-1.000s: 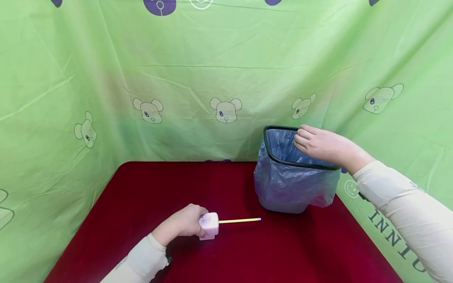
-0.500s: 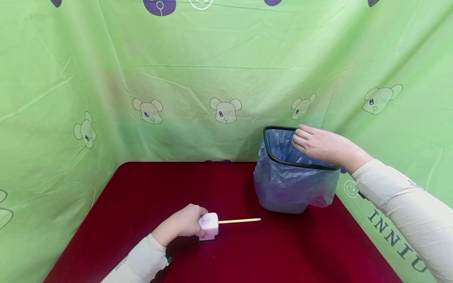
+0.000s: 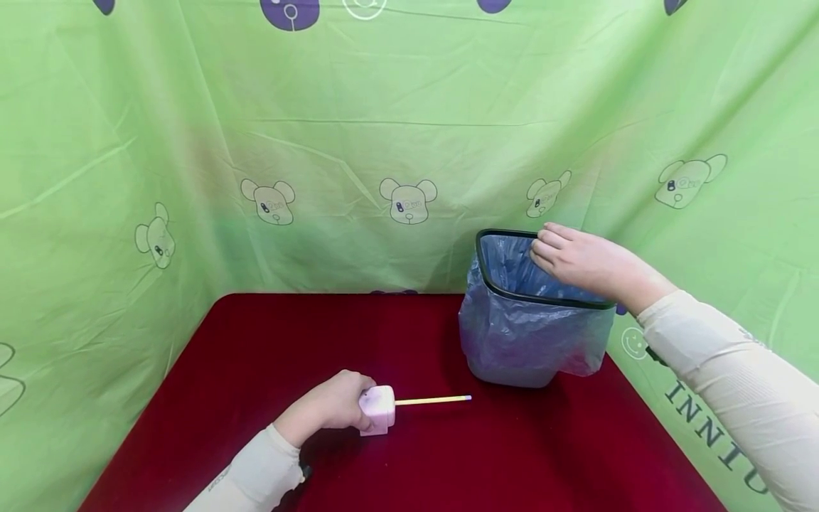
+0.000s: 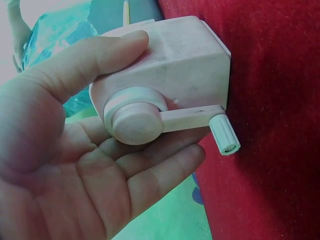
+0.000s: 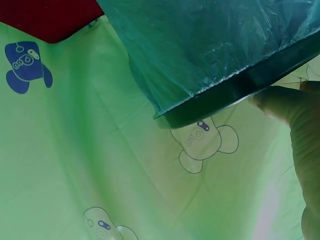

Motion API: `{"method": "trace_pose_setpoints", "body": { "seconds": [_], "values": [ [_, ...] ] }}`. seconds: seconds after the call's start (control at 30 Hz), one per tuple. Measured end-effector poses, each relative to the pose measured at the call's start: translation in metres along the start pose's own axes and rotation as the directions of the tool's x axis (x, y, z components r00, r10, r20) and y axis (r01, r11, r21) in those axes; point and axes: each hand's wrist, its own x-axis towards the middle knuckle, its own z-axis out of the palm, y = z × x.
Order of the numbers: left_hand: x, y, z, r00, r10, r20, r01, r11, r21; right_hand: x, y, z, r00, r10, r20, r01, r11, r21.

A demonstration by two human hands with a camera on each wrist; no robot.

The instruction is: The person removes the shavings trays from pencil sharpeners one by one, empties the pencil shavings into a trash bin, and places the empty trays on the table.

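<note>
My left hand (image 3: 338,402) grips a pale pink crank pencil sharpener (image 3: 379,408) low over the front middle of the table. Its crank handle (image 4: 192,117) shows in the left wrist view, with the thumb on the top of the body. A yellow pencil (image 3: 435,400) sticks out of the sharpener towards the right, its end bluish. My right hand (image 3: 585,262) hovers at the mouth of a trash bin (image 3: 537,341) with bent fingers by the far rim. In the right wrist view its thumb (image 5: 280,102) lies close to the black rim (image 5: 220,97). Whether those fingers pinch anything is hidden.
A translucent bluish bag (image 3: 486,320) lines the bin and hangs over its outside. The bin stands at the right rear of a dark red tabletop (image 3: 307,334). Green printed curtains (image 3: 333,128) enclose the table at the back and both sides.
</note>
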Motion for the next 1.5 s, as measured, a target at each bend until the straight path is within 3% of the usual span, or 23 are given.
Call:
{"method": "trace_pose_setpoints", "body": {
  "seconds": [0.53,1.13,1.3,1.5],
  "values": [
    [-0.001,0.001,-0.001,1.000,0.010,-0.006,-0.010,1.000,0.008,-0.001,-0.008,0.005,0.994,0.076,-0.075,-0.072,0.996,0.048],
    [-0.002,0.002,-0.002,1.000,0.005,0.007,-0.005,1.000,-0.010,-0.003,-0.013,0.002,0.986,0.166,-0.028,-0.161,0.980,0.121],
    [-0.001,0.001,-0.001,1.000,0.006,0.004,-0.006,1.000,0.006,-0.003,-0.013,0.001,0.976,0.217,0.028,-0.219,0.964,0.154],
    [-0.001,0.001,-0.001,1.000,0.007,0.001,-0.007,1.000,0.010,-0.001,-0.013,0.004,0.951,0.308,0.012,-0.303,0.928,0.218]
  ]
}}
